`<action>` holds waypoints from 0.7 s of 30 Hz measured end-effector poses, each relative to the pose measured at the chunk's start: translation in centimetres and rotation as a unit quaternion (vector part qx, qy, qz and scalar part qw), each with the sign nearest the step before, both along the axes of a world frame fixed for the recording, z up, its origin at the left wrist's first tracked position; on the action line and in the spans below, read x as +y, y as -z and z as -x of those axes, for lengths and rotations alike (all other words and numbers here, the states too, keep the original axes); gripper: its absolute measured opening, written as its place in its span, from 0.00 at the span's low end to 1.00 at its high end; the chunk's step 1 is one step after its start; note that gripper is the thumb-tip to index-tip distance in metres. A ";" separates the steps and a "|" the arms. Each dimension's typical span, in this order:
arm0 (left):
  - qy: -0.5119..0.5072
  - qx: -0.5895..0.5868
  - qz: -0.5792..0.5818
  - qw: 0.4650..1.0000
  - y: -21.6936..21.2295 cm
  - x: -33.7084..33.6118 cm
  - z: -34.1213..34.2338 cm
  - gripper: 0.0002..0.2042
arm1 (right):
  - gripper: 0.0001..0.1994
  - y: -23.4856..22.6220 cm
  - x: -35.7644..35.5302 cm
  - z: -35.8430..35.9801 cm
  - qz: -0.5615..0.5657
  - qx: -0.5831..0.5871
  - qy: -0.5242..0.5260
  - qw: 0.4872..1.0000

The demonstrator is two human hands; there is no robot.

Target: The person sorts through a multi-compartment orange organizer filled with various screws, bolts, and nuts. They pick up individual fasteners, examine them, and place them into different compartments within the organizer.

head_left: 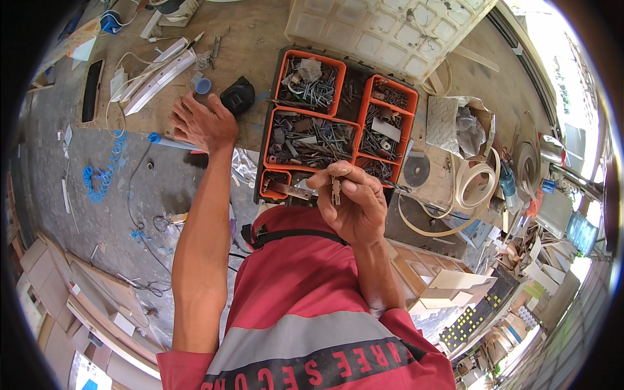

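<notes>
My left hand [205, 123] lies on the wooden table near its front edge, fingers stretched out and holding nothing. Just beyond its fingertips are a round blue cap [203, 86] and a black tape measure [238, 95]. In front of my body, my right hand [357, 201] pinches a small brass-coloured metal piece [336, 191]; its exact kind is too small to make out. Beneath and beyond that hand sits an open organizer case with orange bins, including a large bin of screws [312, 140] and loose hardware.
The case's clear lid [390, 32] stands raised at the far side. Right of it are a cardboard box [455, 123], a dark cutting disc [416, 170] and coiled edge banding [473, 188]. A phone [92, 91] and white strips [156, 78] lie at left.
</notes>
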State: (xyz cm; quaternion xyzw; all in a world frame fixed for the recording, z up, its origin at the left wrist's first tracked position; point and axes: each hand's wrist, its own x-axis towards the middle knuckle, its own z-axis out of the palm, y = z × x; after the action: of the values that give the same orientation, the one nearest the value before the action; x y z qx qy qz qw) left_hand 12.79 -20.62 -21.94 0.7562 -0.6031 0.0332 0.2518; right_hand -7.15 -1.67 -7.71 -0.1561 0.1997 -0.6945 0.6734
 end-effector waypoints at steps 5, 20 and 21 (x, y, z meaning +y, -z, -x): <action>0.007 0.001 0.000 1.000 -0.1 0.0 0.1 0.21 | 0.19 0.4 0.2 -0.1 -0.004 0.018 0.003 1.000; -0.004 0.006 0.009 1.000 -0.3 0.1 0.2 0.22 | 0.19 -1.1 -0.2 -1.3 -0.183 0.490 -0.094 0.847; -0.004 0.006 0.006 1.000 -0.3 0.1 0.3 0.22 | 0.20 -1.5 -0.6 -1.9 -0.150 0.580 -0.091 0.795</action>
State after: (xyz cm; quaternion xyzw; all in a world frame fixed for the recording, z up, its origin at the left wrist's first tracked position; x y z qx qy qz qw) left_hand 12.49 -20.50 -21.67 0.7570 -0.5985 0.0336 0.2601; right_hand -5.30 -2.22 -6.16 -0.4444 0.6394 -0.3704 0.5065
